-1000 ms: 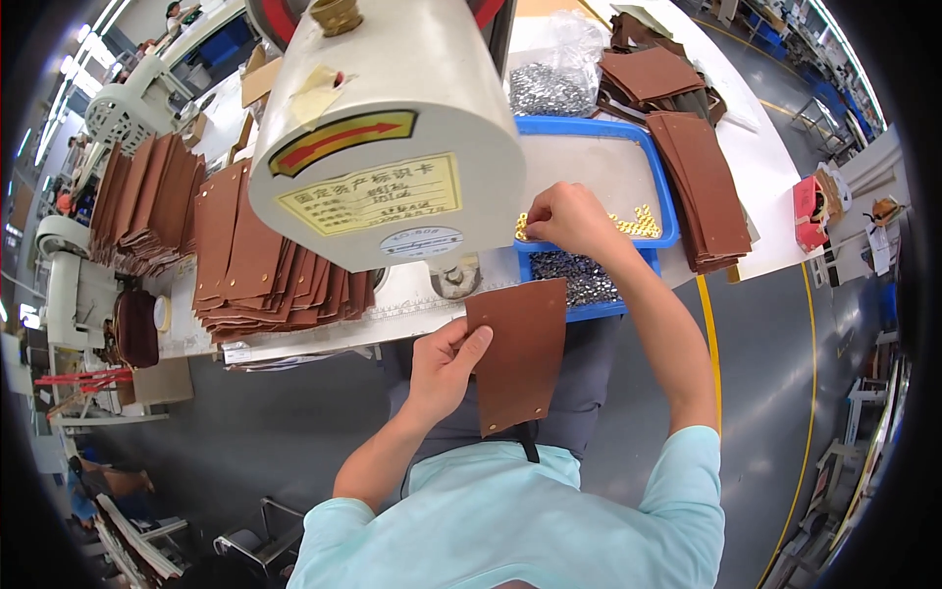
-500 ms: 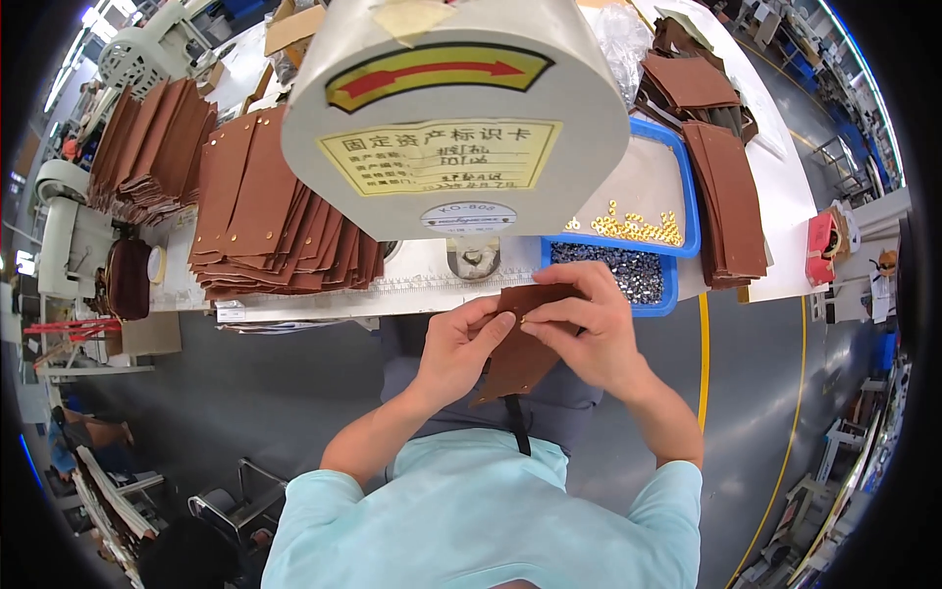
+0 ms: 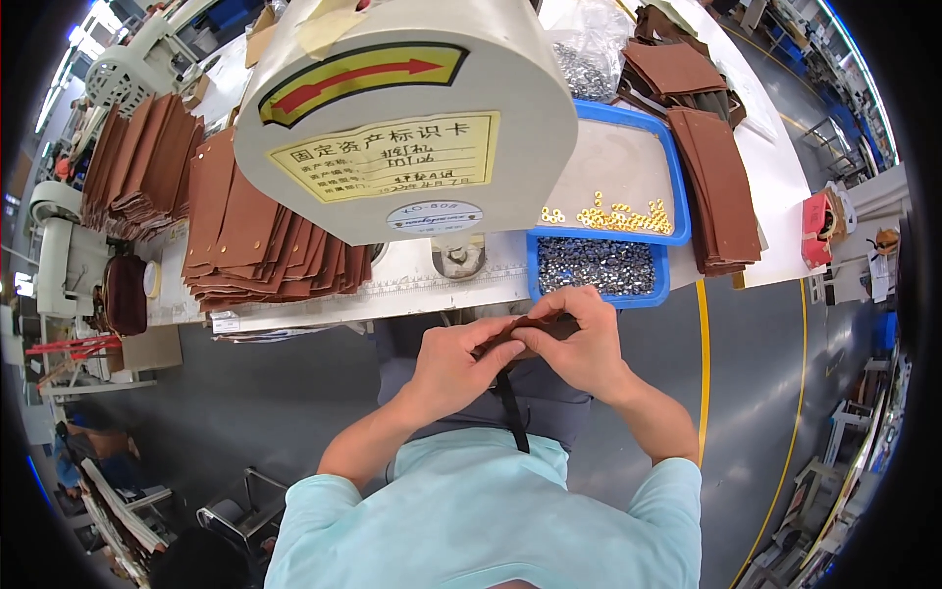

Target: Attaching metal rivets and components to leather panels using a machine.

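Note:
Between my two hands, above my lap, is a brown leather piece point(image 3: 505, 346), seen nearly edge-on and mostly covered by fingers. My left hand point(image 3: 459, 361) pinches its left side with thumb and fingers. Its other side is gripped by my right hand point(image 3: 577, 344), the thumb close to the left thumb. Whether a small metal part sits between the fingertips cannot be seen. Just beyond the right hand, a blue tray point(image 3: 663, 279) holds many small dark silvery metal pieces. Behind it, a larger blue tray point(image 3: 677, 167) has gold-coloured rings along its near side.
A pale machine head point(image 3: 407, 108) overhangs the white table point(image 3: 392, 300). Stacked brown leather pieces point(image 3: 285, 250) lie left of it, with another stack point(image 3: 142, 162) farther left. More leather point(image 3: 714, 187) lies right of the trays. A clear bag of metal pieces point(image 3: 589, 54) stands behind.
The leather piece has tipped from showing its broad face to nearly edge-on, and its lower end has left view. My hands have drawn closer together. The view has shifted slightly.

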Motion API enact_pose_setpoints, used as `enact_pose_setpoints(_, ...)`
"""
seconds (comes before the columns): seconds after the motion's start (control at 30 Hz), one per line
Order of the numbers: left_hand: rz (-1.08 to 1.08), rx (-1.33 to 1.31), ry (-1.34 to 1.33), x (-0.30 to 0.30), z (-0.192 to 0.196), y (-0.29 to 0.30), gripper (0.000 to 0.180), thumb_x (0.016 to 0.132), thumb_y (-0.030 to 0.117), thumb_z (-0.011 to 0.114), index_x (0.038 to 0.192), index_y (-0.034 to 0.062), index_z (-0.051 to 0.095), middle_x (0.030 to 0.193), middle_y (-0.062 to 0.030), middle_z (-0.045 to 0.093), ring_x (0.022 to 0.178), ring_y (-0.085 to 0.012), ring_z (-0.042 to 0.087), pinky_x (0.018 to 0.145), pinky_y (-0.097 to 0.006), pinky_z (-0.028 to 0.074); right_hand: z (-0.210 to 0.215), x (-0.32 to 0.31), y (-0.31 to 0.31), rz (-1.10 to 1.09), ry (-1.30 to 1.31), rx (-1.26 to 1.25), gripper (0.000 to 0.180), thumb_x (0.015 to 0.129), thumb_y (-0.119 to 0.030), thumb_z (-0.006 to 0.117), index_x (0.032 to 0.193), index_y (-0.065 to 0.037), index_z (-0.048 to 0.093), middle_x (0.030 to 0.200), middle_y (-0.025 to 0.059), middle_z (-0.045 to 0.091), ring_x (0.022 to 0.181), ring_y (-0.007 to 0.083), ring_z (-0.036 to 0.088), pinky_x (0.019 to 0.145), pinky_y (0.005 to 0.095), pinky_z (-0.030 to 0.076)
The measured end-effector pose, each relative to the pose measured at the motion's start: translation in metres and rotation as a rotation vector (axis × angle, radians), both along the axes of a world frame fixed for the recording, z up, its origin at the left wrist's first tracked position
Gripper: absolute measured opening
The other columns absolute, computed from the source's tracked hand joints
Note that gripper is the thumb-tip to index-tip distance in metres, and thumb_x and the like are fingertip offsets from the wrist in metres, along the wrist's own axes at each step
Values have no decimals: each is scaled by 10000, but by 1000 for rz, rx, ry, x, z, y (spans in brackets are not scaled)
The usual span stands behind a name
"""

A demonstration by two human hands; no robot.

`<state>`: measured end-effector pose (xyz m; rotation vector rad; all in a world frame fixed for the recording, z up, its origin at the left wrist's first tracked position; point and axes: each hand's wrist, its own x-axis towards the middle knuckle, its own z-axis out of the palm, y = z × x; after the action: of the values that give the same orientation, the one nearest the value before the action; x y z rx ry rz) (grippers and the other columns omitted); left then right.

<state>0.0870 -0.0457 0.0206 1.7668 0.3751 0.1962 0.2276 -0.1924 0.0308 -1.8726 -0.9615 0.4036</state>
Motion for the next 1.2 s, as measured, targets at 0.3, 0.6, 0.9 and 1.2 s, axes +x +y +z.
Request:
enact_pose_setpoints(0.3, -35, 84, -6, -8, -10, 7, 242, 931, 168, 774, 1133, 36, 762, 914, -87, 777, 710, -152, 718, 649, -264, 569, -47, 62, -2, -39, -280, -165, 159, 875, -73, 755, 1017, -3, 767, 947, 133, 720, 806, 302, 718, 729, 385, 575)
enact_pose_setpoints(0.6, -47, 362, -383, -6, -30, 3, 199, 831, 39, 822, 1002, 66, 725, 892, -80, 746, 712, -205, 718, 610, -309, 584, -63, 67, 4, -46, -546, -198, 101, 865, -56, 734, 962, -32, 732, 921, 111, 669, 781, 340, 685, 713, 442, 563)
enact_pose_setpoints(0.9, -134, 483, -684, -10, -31, 11, 299, 661, -84, 827, 904, 41, 704, 958, -117, 742, 731, -226, 727, 608, -298, 602, -4, 31, -12, -41, -35, 21, 73, 869, -19, 753, 942, -17, 756, 909, 95, 765, 772, 185, 721, 682, 301, 558)
enact_pose_setpoints(1.2, -183, 632, -796, -9, -29, 10, 294, 680, -39, 834, 936, -5, 693, 889, -137, 720, 696, -225, 707, 564, -298, 587, 28, 9, -16, 359, 278, -77, 127, 854, -55, 789, 979, -46, 802, 867, 86, 776, 737, 190, 718, 673, 296, 556)
